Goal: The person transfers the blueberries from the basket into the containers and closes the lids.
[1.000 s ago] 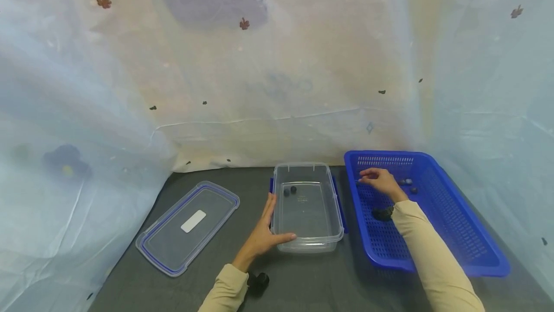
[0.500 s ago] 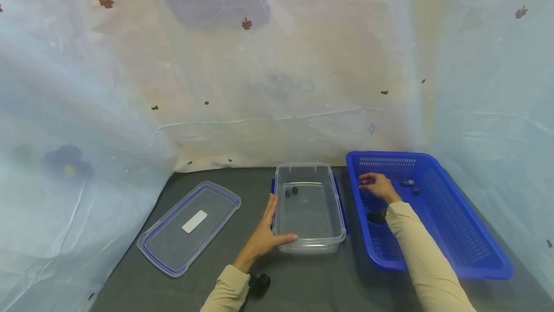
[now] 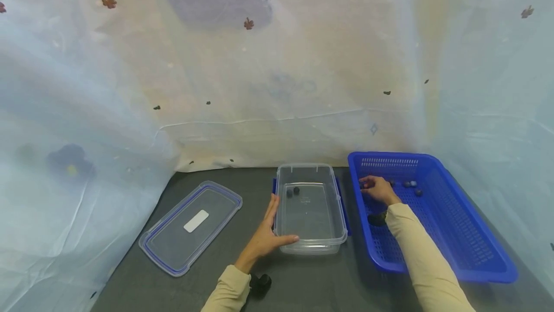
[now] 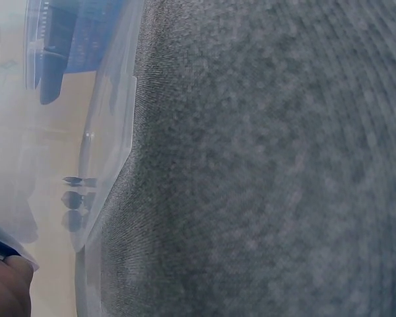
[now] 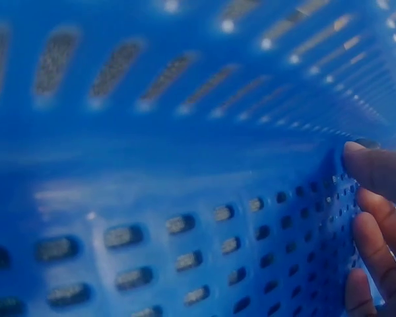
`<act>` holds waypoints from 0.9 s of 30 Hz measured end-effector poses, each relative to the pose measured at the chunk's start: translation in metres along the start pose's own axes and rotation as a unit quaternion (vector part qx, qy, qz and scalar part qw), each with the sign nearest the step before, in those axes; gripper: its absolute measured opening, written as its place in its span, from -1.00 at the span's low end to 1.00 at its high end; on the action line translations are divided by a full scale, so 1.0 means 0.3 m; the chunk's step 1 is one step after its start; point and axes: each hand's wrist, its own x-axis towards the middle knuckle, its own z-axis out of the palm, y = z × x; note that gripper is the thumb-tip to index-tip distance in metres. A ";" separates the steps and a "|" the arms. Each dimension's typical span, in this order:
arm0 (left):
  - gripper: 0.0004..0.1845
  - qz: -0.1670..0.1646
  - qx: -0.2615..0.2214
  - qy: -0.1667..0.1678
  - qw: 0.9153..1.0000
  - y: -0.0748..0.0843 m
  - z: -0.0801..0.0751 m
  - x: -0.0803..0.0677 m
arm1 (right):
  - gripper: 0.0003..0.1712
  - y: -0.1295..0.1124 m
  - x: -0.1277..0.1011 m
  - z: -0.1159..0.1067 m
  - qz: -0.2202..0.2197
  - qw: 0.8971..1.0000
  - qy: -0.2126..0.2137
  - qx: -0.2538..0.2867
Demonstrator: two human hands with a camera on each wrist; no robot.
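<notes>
Head view alone shows left hand [image 3: 264,236] flat against clear box [image 3: 309,244]; right grip unclear.

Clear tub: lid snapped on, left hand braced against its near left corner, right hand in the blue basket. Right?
Not quite. The head view shows the clear tub open; its lid lies flat on the mat to the left. The rest holds: left hand braces the near left corner, right hand is in the blue basket.

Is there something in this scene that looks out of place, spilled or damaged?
Nothing looks spilled or damaged. The lid lies flat on the table, left of the open clear container, which the left hand touches. The only slightly odd thing is a small dark object lying alone on the table beside the left sleeve.
</notes>
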 end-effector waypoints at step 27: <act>0.27 0.006 -0.005 0.002 1.000 0.002 0.000 0.000 | -0.74 -0.025 0.011 -0.017 -0.008 1.000 0.030 0.003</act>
